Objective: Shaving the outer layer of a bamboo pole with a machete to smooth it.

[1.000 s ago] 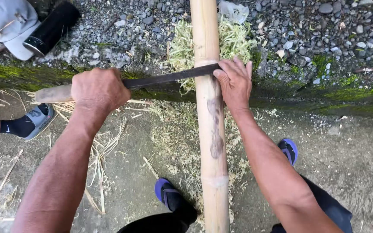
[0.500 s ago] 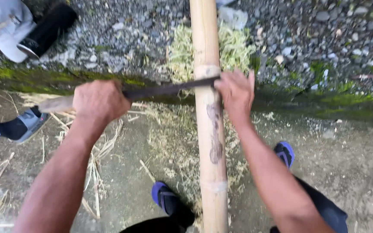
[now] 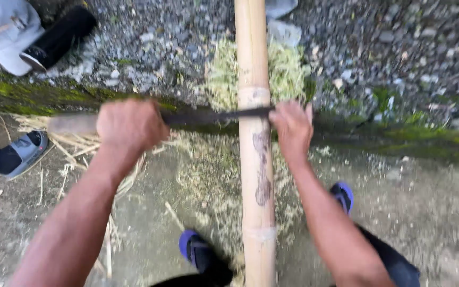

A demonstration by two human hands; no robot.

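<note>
bamboo pole point(image 3: 254, 159), pale and smooth, ran lengthwise between the feet. left hand point(image 3: 129, 125) clenched the knife's wooden handle point(image 3: 73, 123); right hand point(image 3: 292, 127) pressed fingers on the dark blade point(image 3: 213, 116) laid across the pole.

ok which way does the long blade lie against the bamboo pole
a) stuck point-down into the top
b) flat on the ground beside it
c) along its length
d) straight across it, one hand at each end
d: the blade runs crosswise over the bamboo pole, with the left hand gripping the handle end on one side and the right hand at the tip end on the other.
</note>
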